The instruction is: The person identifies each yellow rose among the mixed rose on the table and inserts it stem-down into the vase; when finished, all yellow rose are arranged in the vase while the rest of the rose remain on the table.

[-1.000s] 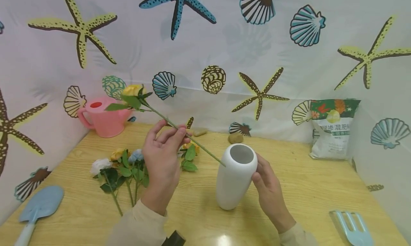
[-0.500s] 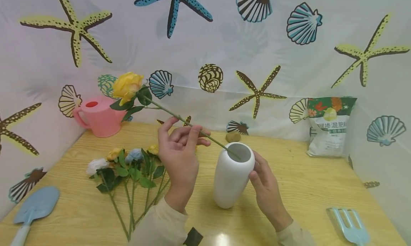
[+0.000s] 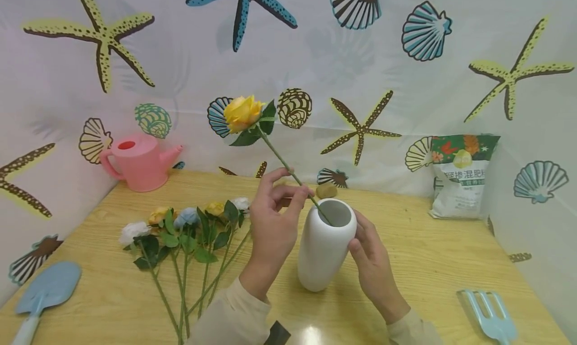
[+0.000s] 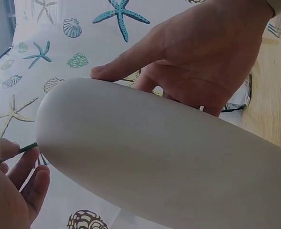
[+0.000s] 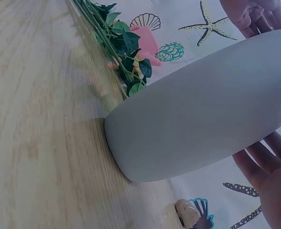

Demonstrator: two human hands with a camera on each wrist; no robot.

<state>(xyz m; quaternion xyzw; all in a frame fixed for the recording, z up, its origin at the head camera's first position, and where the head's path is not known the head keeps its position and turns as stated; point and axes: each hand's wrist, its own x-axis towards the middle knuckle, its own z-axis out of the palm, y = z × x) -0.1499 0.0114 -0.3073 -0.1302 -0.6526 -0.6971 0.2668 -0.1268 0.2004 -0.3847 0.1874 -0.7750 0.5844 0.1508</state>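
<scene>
"What step is in hand?"

"It looks like feeding a yellow rose (image 3: 243, 114) into the white vase (image 3: 317, 260). The bloom is up to the left of the vase, and the stem (image 3: 280, 157) slants down into its mouth. How deep the tip sits I can't tell."

"And the hands?"

"The left hand (image 3: 276, 225), beside the vase's mouth, pinches the stem between thumb and finger. The right hand (image 3: 374, 270) steadies the vase from its right side, thumb at the near side and fingers behind."

"What would the next move call for?"

"My guess: swing the stem more upright, then let it slide down, with the right hand keeping the vase firm. The rim could snag it at this slant."

"How do they look?"

"The rose is full, with dark leaves just below the bloom and a long, thin, bare stem. The vase is smooth and plain, round-shouldered, narrowing to its base on the table (image 3: 433, 255). Whether it leans, I can't say."

"Other flowers?"

"Several lie left of the vase: white, yellow and blue flowers (image 3: 187, 217)."
</scene>
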